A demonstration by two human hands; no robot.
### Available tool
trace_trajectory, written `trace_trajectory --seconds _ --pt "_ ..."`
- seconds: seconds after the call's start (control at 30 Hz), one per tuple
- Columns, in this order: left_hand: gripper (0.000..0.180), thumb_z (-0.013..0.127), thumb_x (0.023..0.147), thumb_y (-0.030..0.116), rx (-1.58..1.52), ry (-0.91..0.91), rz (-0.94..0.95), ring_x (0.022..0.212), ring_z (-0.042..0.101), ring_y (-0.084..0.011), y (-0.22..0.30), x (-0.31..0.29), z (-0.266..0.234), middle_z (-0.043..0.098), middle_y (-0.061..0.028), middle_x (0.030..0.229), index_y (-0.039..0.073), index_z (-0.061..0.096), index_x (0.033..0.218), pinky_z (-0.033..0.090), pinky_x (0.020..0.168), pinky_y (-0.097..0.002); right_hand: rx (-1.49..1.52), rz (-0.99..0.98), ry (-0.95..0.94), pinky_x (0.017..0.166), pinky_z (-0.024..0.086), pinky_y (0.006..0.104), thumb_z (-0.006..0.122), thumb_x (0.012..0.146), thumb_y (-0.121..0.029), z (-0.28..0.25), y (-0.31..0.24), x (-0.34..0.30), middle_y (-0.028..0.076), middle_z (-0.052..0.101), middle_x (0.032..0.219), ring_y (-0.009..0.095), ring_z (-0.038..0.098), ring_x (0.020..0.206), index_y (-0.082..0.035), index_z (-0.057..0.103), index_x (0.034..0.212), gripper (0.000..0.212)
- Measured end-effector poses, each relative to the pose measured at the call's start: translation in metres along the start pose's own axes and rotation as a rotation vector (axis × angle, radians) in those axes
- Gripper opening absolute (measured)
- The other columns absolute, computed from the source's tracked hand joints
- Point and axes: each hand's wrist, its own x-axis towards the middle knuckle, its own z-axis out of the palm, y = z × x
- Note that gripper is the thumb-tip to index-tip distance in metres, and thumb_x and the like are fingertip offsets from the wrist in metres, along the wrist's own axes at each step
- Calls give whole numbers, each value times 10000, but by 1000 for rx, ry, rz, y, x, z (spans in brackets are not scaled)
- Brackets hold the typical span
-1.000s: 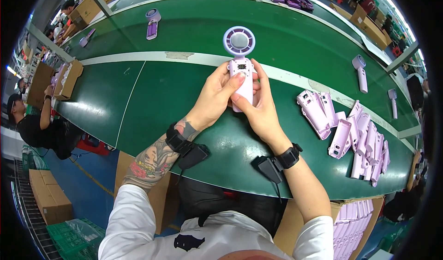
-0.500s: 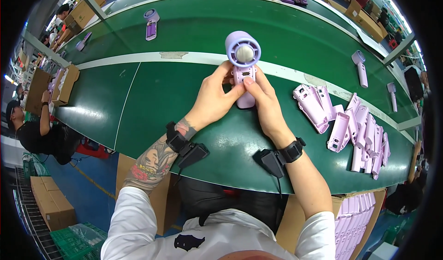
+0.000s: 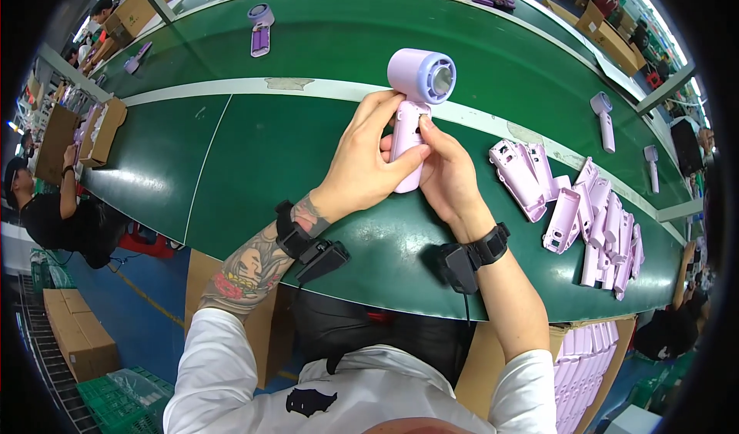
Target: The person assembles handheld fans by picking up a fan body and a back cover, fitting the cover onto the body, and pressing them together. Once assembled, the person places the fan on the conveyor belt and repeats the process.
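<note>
Above the green bench I hold a lilac handheld fan in both hands, its round head turned toward the right and its handle tilted slightly. My left hand wraps the handle from the left, thumb lying across its lower front. My right hand grips the other side, with its thumb near the dark opening at the top of the handle. Part of the handle is hidden by my fingers. To the right of my hands lies a loose pile of pink handle shells.
Across the white divider, a green conveyor carries a fan with an uncovered handle and further fans at both sides. A carton of stacked pink shells stands below the bench at right. Another person works at far left.
The fan has been turned so that its head faces right rather than toward me. Both hands have shifted their grip around the handle, the left now covering more of it.
</note>
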Motion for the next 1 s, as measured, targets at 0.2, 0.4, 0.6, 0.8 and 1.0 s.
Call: trace_trajectory --seconds 0.2,0.4,0.6,0.8,1.0 --pt "649 744 907 150 -685 -191 -304 1231 561 -218 -23 12 -12 550 -103 1330 -2 419 1448 451 1072 -376 -230 -240 38 973 508 358 523 1013 -248 -9 7 7 176 662 1211 268 657 1100 20 497 1392 465" --pt "623 740 909 98 -644 -186 -278 1205 582 -194 -26 10 -12 575 -90 1294 1 416 1432 474 1054 -359 -1120 -515 175 1002 485 362 637 914 -83 -7 8 2 193 619 1343 297 630 1198 -50 450 1482 598" --pt "582 758 888 59 -566 -85 -289 1080 639 -172 -23 8 0 621 -96 1184 -3 446 1375 534 950 -330 -1179 -373 208 992 482 359 639 908 -71 6 4 -2 188 615 1363 295 617 1230 -59 464 1481 600" --pt "612 744 903 77 -602 -56 -291 1108 618 -166 -27 9 5 602 -105 1220 -10 407 1407 538 935 -330 -749 -321 202 944 504 346 629 956 -110 -3 11 9 154 666 1256 277 668 1094 12 502 1396 474" --pt "771 734 893 122 -517 -177 -271 1182 591 -205 -5 0 15 517 -170 1364 -26 297 1511 531 937 -327 173 -38 -53 906 519 317 579 1027 -278 -10 -6 2 103 678 1121 204 667 988 11 537 1302 401"
